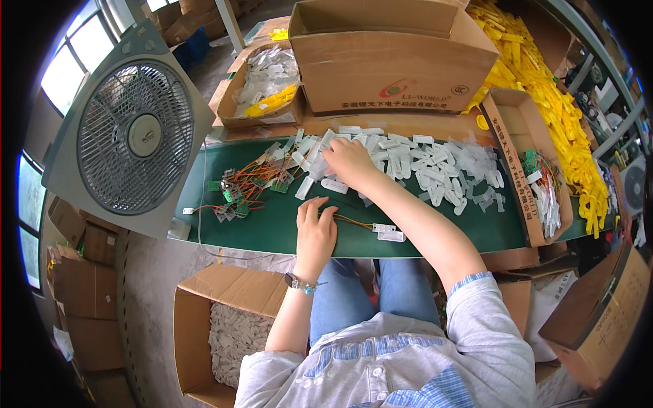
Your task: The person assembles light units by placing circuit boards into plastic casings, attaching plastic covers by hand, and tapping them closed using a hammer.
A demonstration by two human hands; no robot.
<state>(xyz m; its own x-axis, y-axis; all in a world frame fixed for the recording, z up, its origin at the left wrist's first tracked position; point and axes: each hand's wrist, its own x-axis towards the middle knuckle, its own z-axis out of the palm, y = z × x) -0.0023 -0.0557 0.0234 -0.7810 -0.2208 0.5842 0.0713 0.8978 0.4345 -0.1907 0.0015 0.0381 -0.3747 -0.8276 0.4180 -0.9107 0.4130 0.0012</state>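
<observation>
My left hand is closed near the front edge of the green table, its fingers curled over thin wires. Those wires run right to a white connector piece, beside a clear plastic shell. What lies under the left palm is hidden. Farther off, my right hand reaches into a wide pile of white translucent plastic shells, its fingers bent around a shell at the left part of the pile. Left of the shells lies a tangle of small green circuit boards with coloured wires.
A large fan stands left. Behind the pile are a big cardboard box and a shallow box of plastic parts. A narrow carton and yellow strips lie right. A box of small parts sits below the table.
</observation>
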